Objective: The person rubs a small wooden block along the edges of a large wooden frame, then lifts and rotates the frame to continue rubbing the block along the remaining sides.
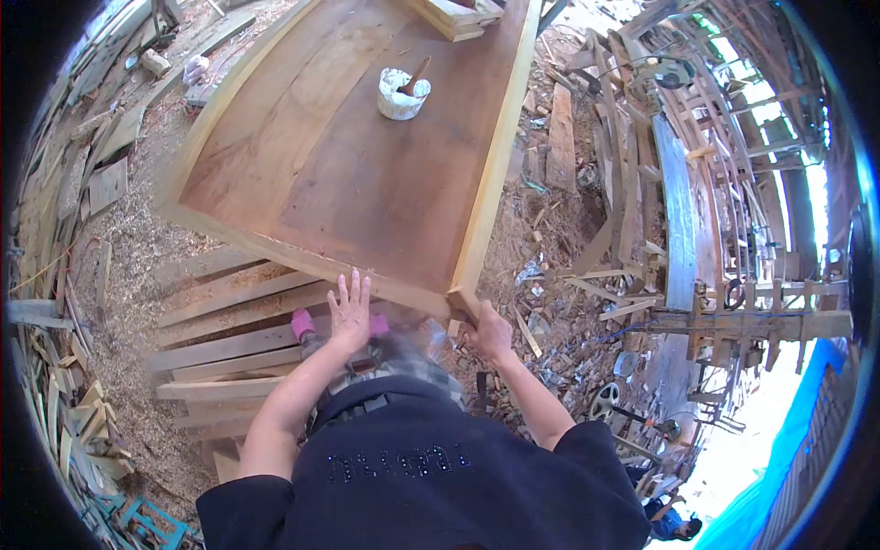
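A large wooden panel (385,174) with a pale raised frame lies in front of me. My left hand (349,316) is open, its fingers spread and the fingertips right at the near rail (302,262) of the frame. At the near right corner, my right hand (489,332) is closed around a short wooden block (465,301), which overlaps the frame's corner in this view. On the panel stands a white tub (401,103) of white paste, with a brown wooden-handled tool (418,73) sticking out of it.
Several wooden slats (229,344) lie below the panel at left. Boards (561,137) and wood scraps (550,344) cover the ground at right. More wood pieces (463,20) rest on the panel's far end. Another person (674,520) is at the lower right.
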Motion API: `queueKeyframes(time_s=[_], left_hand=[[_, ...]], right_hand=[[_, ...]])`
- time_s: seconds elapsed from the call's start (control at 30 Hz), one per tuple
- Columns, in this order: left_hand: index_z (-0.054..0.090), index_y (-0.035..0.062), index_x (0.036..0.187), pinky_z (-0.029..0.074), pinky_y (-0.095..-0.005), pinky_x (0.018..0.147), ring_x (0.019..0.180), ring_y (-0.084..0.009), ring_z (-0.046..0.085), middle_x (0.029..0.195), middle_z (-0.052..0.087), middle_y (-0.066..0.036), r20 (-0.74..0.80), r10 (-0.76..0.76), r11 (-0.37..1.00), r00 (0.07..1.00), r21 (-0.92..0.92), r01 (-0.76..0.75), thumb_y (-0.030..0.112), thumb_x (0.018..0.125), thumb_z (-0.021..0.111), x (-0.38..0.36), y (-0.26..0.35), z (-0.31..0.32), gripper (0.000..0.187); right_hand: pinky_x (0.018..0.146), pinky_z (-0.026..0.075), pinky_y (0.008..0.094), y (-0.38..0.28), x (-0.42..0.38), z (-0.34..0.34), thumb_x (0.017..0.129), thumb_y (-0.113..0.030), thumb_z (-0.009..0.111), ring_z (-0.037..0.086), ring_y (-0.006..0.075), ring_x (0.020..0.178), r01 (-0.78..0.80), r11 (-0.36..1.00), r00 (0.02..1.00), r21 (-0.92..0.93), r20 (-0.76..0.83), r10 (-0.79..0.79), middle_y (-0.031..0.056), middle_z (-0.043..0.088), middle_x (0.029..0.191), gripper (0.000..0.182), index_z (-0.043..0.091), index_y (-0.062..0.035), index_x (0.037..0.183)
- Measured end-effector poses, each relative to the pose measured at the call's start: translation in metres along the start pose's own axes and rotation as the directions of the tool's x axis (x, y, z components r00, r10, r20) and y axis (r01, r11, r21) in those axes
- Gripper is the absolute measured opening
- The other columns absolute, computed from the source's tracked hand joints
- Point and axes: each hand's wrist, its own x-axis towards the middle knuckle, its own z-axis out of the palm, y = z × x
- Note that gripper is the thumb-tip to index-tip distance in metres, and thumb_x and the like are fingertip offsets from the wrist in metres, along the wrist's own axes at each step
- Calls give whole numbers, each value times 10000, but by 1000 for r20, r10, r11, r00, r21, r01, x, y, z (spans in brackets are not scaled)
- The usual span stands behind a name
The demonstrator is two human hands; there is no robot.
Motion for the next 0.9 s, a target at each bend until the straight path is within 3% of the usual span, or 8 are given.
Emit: queueKeyframes(time_s=[0.23,0.33,0.47,0.5,0.53,0.67,0.73,0.9], left_hand=[[393,136,1418,300,-624,1053,1427,-348,223,1526,280,-86,-127,446,895,886,45,-444,250,907,514,8,68,-2,538],[232,133,1519,205,-622,1091,1449,-351,165,1591,162,-101,-61,476,872,878,168,-461,346,865,617,15,71,33,788],[244,147,1515,211,-631,1080,1441,-342,175,1590,174,-79,-111,499,859,860,191,-474,350,931,494,14,51,34,667],[218,155,1525,206,-632,1083,1447,-337,162,1594,159,-66,118,439,886,891,112,-451,381,930,492,9,51,-8,693],[218,155,1525,206,-632,1083,1447,-337,162,1594,159,-66,111,391,908,914,114,-402,381,930,492,7,43,-9,693],[143,153,1545,187,-635,1088,1457,-331,134,1607,108,-56,-154,267,910,951,364,-197,311,926,494,-5,2,25,729],[148,138,1545,173,-628,1096,1462,-328,123,1608,102,-61,-60,65,986,996,-151,-74,238,901,508,-12,-13,2,745],[190,102,1529,185,-622,1102,1435,-407,182,1595,157,-111,107,-87,991,990,-95,97,154,862,522,-5,-26,-41,747]], right_hand=[[708,497,519,1,-7,4,768,-260,749,643,435,821,-23,999,1000,-23,-11,23,224,640,836,420,474,-43,999],[718,496,513,-1,-8,0,760,-262,755,643,430,836,-22,999,1000,-34,-22,22,223,642,841,422,483,-47,999],[731,500,509,-11,-9,-1,773,-257,731,644,430,840,25,1000,1000,6,11,-25,227,648,857,393,492,-53,1009],[714,505,513,-16,-7,1,768,-241,720,646,420,833,35,999,997,1,65,-35,227,643,865,388,484,-49,1010],[697,510,517,-30,-3,-1,764,-225,709,648,409,826,44,999,991,-5,124,-43,227,637,873,384,475,-45,1011],[722,519,511,-96,43,43,767,-178,680,651,413,840,200,980,973,-18,117,-197,221,648,864,334,481,-46,1001],[729,520,509,-140,66,41,764,-166,680,651,417,839,280,960,953,15,117,-280,216,651,865,331,479,-48,999],[721,504,516,-146,73,27,776,-191,688,638,432,869,290,957,942,27,171,-290,239,647,894,340,478,-38,996]])
